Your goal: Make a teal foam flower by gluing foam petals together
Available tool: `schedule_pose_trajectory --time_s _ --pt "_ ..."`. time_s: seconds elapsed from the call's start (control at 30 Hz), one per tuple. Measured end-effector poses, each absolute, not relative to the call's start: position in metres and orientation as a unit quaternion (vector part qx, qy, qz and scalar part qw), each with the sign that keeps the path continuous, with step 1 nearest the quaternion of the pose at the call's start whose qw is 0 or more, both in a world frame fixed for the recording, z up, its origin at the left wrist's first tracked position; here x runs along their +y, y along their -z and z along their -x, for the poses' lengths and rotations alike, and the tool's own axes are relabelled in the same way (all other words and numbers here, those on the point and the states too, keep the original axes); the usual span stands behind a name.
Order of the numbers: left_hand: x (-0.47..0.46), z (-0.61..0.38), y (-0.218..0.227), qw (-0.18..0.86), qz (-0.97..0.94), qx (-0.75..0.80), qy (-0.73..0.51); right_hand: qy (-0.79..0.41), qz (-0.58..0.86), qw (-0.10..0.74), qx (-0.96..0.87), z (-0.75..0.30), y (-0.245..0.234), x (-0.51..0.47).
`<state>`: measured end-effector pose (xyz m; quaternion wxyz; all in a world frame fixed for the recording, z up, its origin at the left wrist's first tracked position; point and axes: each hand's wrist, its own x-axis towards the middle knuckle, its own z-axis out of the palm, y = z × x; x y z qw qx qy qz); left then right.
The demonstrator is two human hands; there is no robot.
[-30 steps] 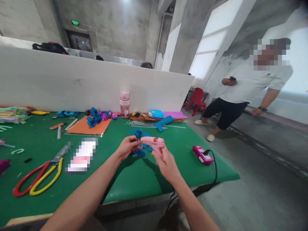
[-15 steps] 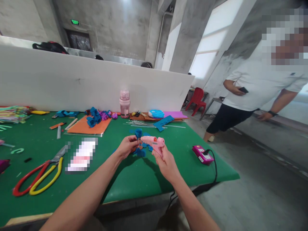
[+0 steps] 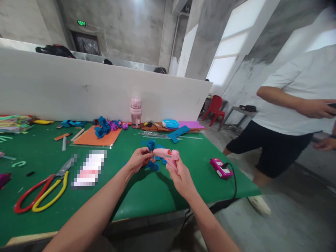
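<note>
Between the fingers of my left hand (image 3: 138, 159) is a small blue flower (image 3: 151, 145), held upright by its base. My right hand (image 3: 181, 176) is wrapped round the handle of a pink glue gun (image 3: 168, 154). The gun's nozzle points left and meets the flower's base close to my left fingertips; whether glue is coming out I cannot make out. Several loose blue petals (image 3: 152, 166) lie on the green table (image 3: 136, 203) below and behind my hands, partly hidden by them.
Large scissors (image 3: 54, 185) with red and yellow handles lie at the left. Finished-looking blue flowers (image 3: 102, 127) sit on orange sheets (image 3: 91, 138). A pink bottle (image 3: 135, 113) stands by the white partition. A magenta power box (image 3: 221, 168) with a black cable is at the right. A person (image 3: 291, 98) walks beyond the table.
The person at the right has come nearer and moved further right. My hands, the flower and the glue gun have hardly shifted.
</note>
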<state>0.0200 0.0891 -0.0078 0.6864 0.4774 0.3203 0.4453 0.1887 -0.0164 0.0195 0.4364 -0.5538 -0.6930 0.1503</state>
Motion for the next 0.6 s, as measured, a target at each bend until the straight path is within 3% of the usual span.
schedule_pose_trajectory --time_s 0.6 --pt "0.0909 -0.0175 0.0062 0.724 -0.431 0.299 -0.448 -0.319 0.529 0.500 -0.607 -0.1917 -0.0122 -0.0154"
